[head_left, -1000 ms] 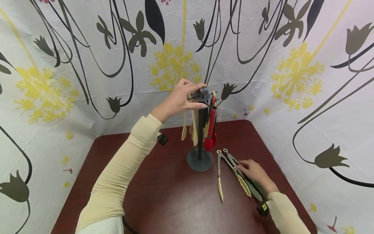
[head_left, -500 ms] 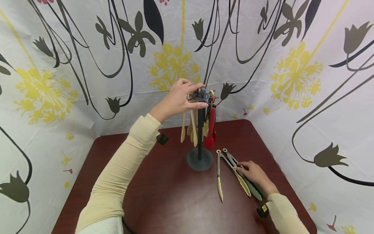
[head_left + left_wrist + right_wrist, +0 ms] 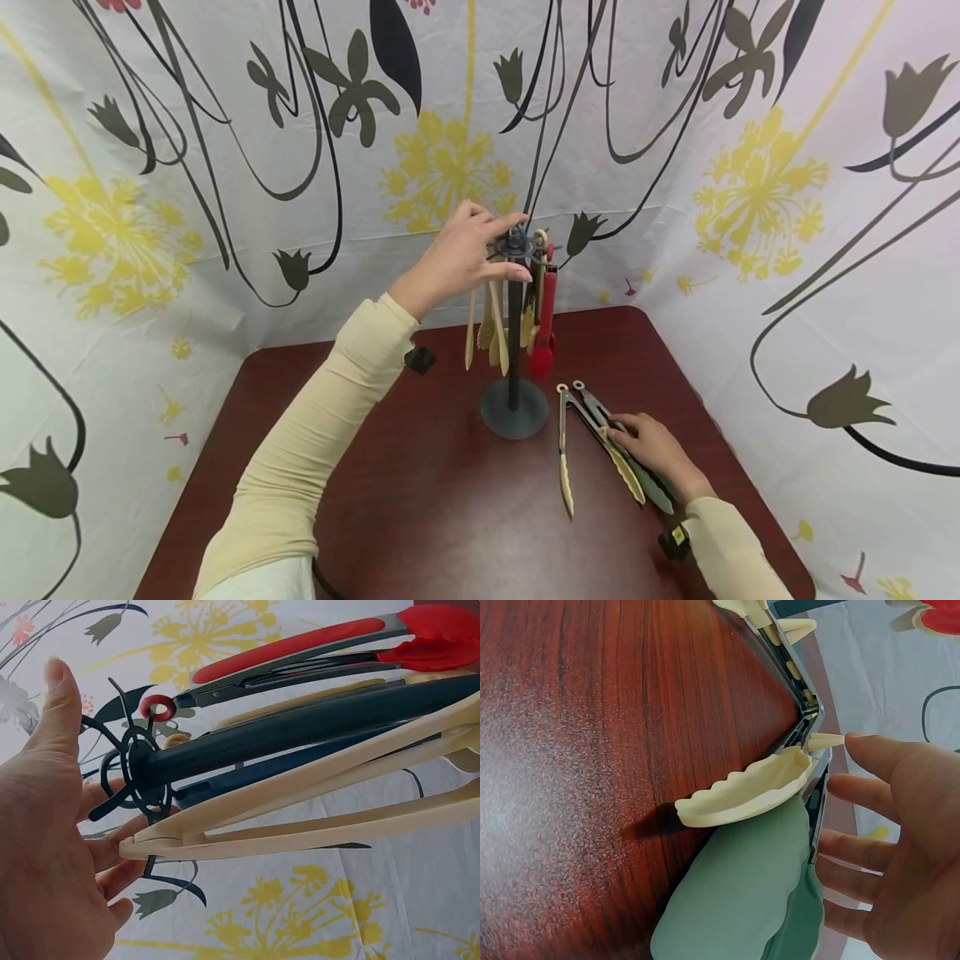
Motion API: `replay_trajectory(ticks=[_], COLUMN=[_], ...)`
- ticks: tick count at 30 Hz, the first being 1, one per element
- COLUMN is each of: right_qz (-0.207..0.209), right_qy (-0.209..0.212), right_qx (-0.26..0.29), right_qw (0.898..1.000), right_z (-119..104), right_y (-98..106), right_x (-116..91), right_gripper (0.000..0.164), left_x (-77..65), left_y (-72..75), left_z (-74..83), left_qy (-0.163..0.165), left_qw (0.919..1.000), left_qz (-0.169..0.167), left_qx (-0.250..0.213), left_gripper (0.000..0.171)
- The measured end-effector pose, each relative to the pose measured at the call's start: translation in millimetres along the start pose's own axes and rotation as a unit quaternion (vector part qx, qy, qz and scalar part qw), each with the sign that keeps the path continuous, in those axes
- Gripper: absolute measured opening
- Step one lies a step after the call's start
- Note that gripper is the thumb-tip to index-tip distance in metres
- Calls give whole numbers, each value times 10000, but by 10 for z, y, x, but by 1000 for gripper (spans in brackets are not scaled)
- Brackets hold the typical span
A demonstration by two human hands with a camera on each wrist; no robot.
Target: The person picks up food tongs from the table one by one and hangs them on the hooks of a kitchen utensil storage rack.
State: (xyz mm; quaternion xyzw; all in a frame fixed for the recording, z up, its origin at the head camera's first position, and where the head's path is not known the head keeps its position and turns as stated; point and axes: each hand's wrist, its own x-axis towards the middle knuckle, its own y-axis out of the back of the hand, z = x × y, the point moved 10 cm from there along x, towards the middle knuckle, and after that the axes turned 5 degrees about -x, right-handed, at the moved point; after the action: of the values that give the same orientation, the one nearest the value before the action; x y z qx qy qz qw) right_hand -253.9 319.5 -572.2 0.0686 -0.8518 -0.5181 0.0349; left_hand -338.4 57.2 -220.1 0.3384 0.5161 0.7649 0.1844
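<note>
In the head view, my left hand (image 3: 467, 254) reaches to the top of a dark utensil stand (image 3: 514, 333), thumb and fingers spread around its ring of hooks (image 3: 517, 242). From the hooks hang red-tipped tongs (image 3: 300, 649) and light wooden tongs (image 3: 300, 778), whose joined end lies against my left fingers in the left wrist view. My right hand (image 3: 660, 454) rests on green-tipped tongs (image 3: 656, 496) lying on the table, fingers fairly straight along the handle. Cream-tipped tongs (image 3: 750, 791) lie spread beside them, and my right thumb is at their small cream tab (image 3: 826, 741).
The stand's round base (image 3: 513, 412) sits toward the back of the dark red table (image 3: 420, 500). Other light-coloured utensils (image 3: 471, 342) hang on its left side. A floral cloth (image 3: 225, 208) rises close behind and at both sides.
The hook ring has turned a little, so the red tongs and light-coloured utensils hang at shifted spots around the pole. Both hands stay almost where they were; the tongs on the table lie still.
</note>
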Motion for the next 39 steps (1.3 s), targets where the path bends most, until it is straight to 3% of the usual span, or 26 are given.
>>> replay_trajectory(ticks=[12,25,39], right_qz=[6,47,41], right_qy=[-40,34,3], right_qx=[83,93,83], right_qw=[10000,9999,10000], right_z=[9,-22,-45], right_y=[-30,13,17], right_x=[-11,-26,-10], right_gripper=[46,47,49], left_x=[-26,-67,-90], left_y=[-15,7,53], left_z=[7,33,133], left_qy=[-69,513,493], left_qw=[9999,9981,9939], left_qz=[-100,342,982], left_qx=[-47,84,119], left_gripper=[85,82,69])
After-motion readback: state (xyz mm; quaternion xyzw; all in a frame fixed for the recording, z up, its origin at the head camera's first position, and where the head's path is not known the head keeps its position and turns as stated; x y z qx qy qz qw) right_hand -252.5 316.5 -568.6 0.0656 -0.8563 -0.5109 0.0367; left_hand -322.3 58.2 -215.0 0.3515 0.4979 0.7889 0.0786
